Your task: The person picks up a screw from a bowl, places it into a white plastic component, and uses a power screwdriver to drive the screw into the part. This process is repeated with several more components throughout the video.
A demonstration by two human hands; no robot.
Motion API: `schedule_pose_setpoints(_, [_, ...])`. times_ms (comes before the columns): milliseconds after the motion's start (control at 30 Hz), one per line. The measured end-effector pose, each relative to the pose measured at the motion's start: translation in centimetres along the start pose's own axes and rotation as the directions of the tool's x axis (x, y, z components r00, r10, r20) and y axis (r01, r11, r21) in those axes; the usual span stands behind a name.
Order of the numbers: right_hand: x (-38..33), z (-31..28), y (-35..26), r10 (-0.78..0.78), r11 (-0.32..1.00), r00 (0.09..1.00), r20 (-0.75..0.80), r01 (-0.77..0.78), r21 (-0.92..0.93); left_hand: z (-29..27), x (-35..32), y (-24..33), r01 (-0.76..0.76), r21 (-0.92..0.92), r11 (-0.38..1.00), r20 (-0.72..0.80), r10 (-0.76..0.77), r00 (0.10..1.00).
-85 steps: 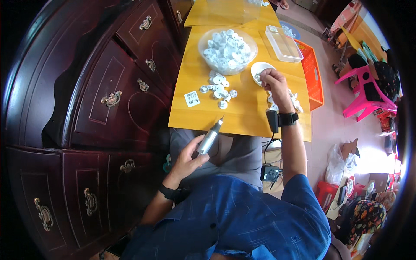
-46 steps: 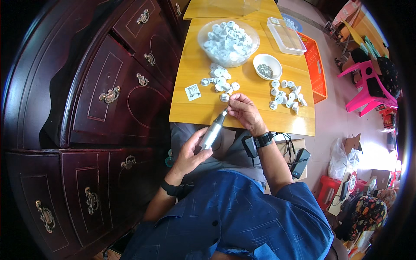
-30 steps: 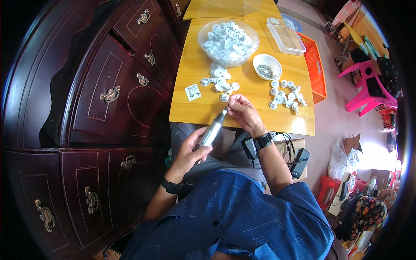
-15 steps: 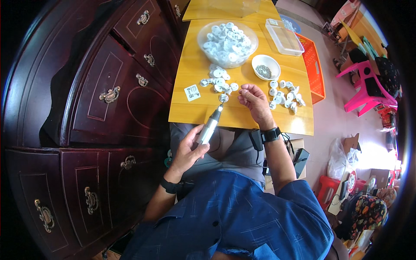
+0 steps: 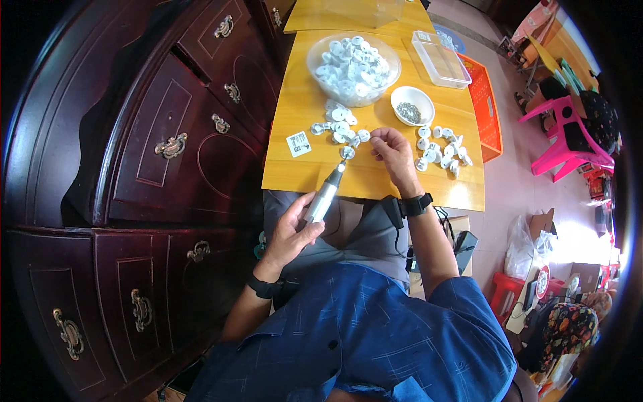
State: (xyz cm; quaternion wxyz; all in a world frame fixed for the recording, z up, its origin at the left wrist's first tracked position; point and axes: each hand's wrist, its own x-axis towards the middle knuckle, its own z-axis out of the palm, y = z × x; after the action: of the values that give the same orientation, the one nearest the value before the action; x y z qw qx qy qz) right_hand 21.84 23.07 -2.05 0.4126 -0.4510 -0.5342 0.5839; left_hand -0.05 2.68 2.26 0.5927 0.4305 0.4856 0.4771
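My left hand (image 5: 298, 228) is wrapped round a grey pen-shaped electric screwdriver (image 5: 323, 195). The screwdriver's tip meets a small round white plastic part (image 5: 347, 153) near the table's front edge. My right hand (image 5: 394, 155) hovers just right of that part, thumb and fingers pinched together; whatever they hold is too small to make out. Beyond the tip lies a loose cluster of similar white plastic parts (image 5: 340, 127). Another group of these parts (image 5: 443, 149) sits to the right of my right hand.
A clear bowl (image 5: 313, 75) heaped with white parts stands farther back on the yellow table (image 5: 288, 177). Beside it are a white bowl (image 5: 426, 98) of small metal pieces and a clear plastic box (image 5: 439, 63). A printed card (image 5: 299, 144) lies left; dark drawers (image 5: 161, 134) flank the table.
My right hand has shifted slightly left and its fingers have drawn closer together. The screwdriver in my left hand stays nearly in place at the white part.
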Motion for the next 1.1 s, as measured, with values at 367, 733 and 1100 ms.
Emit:
schedule_pose_setpoints(367, [-2.0, 3.1, 1.3, 0.141, 0.780, 0.904, 0.402, -0.352, 0.518, -0.1, 0.0, -0.5, 0.004, 0.017, 1.000, 0.002, -0.004, 1.000])
schedule_pose_setpoints(733, [-1.7, 2.7, 1.7, 0.086, 0.891, 0.938, 0.336, -0.224, 0.395, -0.8, -0.3, -0.6, 0.001, 0.119, 0.993, 0.019, -0.003, 1.000])
schedule_pose_setpoints(1100, [-0.5, 0.7, 0.2, 0.070, 0.942, 0.864, 0.499, -0.222, 0.253, -0.8, -0.3, -1.1, -0.135, 0.178, 0.975, 0.076, 0.123, 0.990])
